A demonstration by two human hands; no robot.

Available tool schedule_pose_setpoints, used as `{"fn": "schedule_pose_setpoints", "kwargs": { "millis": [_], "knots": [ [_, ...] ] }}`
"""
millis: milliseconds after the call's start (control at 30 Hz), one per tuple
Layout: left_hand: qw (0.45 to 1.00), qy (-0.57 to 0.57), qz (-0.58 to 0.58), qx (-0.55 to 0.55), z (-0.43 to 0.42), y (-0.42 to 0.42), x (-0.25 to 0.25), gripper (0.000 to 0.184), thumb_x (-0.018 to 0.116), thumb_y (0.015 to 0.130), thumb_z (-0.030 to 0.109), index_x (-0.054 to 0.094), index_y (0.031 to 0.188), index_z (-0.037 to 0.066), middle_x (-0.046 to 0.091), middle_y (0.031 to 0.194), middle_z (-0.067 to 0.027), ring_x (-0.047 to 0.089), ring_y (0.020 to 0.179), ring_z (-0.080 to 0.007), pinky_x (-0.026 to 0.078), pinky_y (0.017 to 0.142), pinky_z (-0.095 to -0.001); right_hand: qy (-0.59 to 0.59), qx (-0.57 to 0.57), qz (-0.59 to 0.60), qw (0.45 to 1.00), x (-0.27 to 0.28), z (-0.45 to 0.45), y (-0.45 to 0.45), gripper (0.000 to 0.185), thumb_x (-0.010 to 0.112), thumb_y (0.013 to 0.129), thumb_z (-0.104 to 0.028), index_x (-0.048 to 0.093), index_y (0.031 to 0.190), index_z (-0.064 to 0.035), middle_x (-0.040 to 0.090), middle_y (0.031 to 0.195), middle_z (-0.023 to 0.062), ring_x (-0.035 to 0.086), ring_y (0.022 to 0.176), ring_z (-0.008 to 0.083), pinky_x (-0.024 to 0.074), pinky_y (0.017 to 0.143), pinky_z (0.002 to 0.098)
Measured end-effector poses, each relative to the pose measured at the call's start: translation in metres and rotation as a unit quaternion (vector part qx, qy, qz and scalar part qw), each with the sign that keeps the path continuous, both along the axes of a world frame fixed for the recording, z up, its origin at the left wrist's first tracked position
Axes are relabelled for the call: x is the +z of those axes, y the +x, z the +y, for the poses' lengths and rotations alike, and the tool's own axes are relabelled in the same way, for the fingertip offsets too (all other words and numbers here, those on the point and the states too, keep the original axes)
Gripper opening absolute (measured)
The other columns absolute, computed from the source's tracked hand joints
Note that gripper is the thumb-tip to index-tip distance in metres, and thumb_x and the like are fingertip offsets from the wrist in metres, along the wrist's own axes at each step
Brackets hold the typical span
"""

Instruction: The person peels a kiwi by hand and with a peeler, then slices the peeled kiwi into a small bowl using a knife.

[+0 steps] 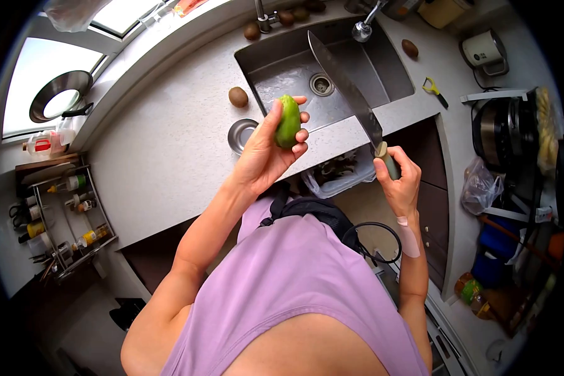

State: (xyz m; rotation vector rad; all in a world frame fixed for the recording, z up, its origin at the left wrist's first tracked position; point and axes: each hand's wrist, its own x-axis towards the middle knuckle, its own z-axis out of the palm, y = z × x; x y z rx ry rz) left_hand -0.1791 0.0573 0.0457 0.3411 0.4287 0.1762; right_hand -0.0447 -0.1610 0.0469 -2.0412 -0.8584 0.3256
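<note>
A peeled green kiwi (288, 123) is gripped in my left hand (266, 147), in front of the sink's near left corner. My right hand (399, 178) is closed around the handle of a long kitchen knife (348, 88). Its blade points up and away across the sink, apart from the kiwi. Beside my left wrist a small metal bowl (237, 135) stands on the counter, partly hidden by the hand. An unpeeled brown kiwi (238, 96) lies just beyond the bowl.
The steel sink (395, 75) has a faucet (362, 30) at its back. More kiwis (252, 31) line the far edge, and one kiwi (410, 48) lies to the right. A yellow-green peeler (433, 89) is nearby. Below the counter edge hangs a bin (341, 185) with peelings.
</note>
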Motion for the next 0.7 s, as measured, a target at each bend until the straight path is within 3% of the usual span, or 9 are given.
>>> {"fn": "schedule_pose_setpoints", "kwargs": {
  "millis": [100,267,367,533,700],
  "knots": [
    [0.996,0.080,0.035,0.009,0.000,0.002,0.001,0.052,0.043,0.101,0.043,0.041,0.133,0.003,0.049,0.102,-0.0061,0.045,0.073,-0.0094,0.043,0.054,-0.0197,-0.006,-0.002,-0.009,1.000,0.001,-0.003,0.001,0.023,0.072,0.082,-0.020,0.060,0.087,-0.0012,0.058,0.070,0.0088,0.054,0.059,0.0207,0.0444,0.057,0.0297],
    [0.995,-0.066,-0.067,-0.034,0.006,-0.002,-0.008,0.051,0.039,0.102,0.043,0.043,0.133,0.003,0.051,0.096,-0.0050,0.046,0.067,-0.0096,0.045,0.054,-0.0213,-0.017,0.089,-0.140,0.986,0.023,-0.004,-0.007,0.027,0.076,0.078,-0.027,0.062,0.086,-0.0046,0.060,0.072,0.0089,0.060,0.059,0.0298,0.0471,0.052,0.0350],
    [0.997,-0.049,-0.034,-0.041,0.000,0.010,0.003,0.056,0.038,0.101,0.048,0.046,0.131,0.003,0.053,0.091,-0.0025,0.051,0.068,-0.0096,0.048,0.058,-0.0231,-0.056,0.166,-0.227,0.958,0.039,0.001,-0.012,0.033,0.079,0.071,-0.032,0.062,0.083,-0.0066,0.056,0.066,0.0057,0.057,0.054,0.0248,0.0464,0.049,0.0330],
    [0.990,-0.068,-0.105,-0.067,0.001,0.013,0.001,0.056,0.037,0.100,0.049,0.047,0.131,0.004,0.052,0.089,-0.0005,0.054,0.072,-0.0102,0.051,0.063,-0.0243,-0.061,0.178,-0.269,0.945,0.046,0.008,-0.015,0.035,0.079,0.069,-0.035,0.062,0.082,-0.0076,0.052,0.063,0.0036,0.054,0.051,0.0213,0.0453,0.047,0.0305],
    [0.994,-0.049,-0.073,-0.058,-0.001,0.014,0.008,0.056,0.036,0.100,0.050,0.047,0.131,0.004,0.052,0.089,-0.0006,0.054,0.072,-0.0107,0.051,0.067,-0.0256,-0.062,0.178,-0.279,0.941,0.046,0.010,-0.014,0.036,0.079,0.069,-0.036,0.062,0.082,-0.0075,0.051,0.063,0.0034,0.054,0.051,0.0208,0.0449,0.047,0.0304]
  ]
}}
